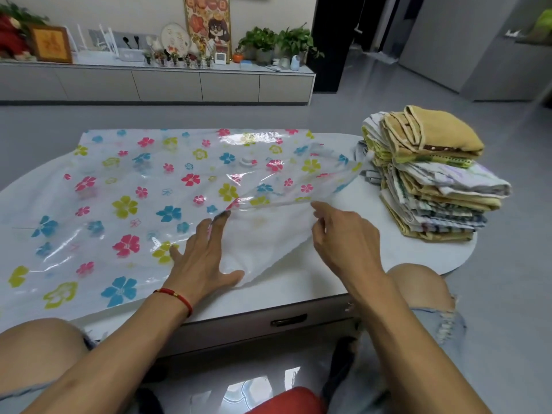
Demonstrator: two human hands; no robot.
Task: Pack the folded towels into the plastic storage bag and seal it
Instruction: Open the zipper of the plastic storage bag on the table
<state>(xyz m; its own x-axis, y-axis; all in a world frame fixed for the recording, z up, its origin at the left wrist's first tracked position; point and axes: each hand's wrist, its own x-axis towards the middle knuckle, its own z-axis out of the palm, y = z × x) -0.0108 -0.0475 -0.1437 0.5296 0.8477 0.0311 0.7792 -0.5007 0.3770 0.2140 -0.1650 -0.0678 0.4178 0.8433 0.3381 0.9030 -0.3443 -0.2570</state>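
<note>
One flowered clear bag, mouth lifted | left hand splayed flat | right hand grip unclear

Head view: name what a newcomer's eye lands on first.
The flower-printed plastic storage bag covers most of the white table. A tall stack of folded towels stands at the table's right end. The left hand lies flat at the bag's lifted mouth, the right hand beside it.

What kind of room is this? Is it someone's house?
Most likely a living room in a home: a long low cabinet along the wall holds potted plants and a framed picture, and folded towels sit stacked on a low white table.
</note>
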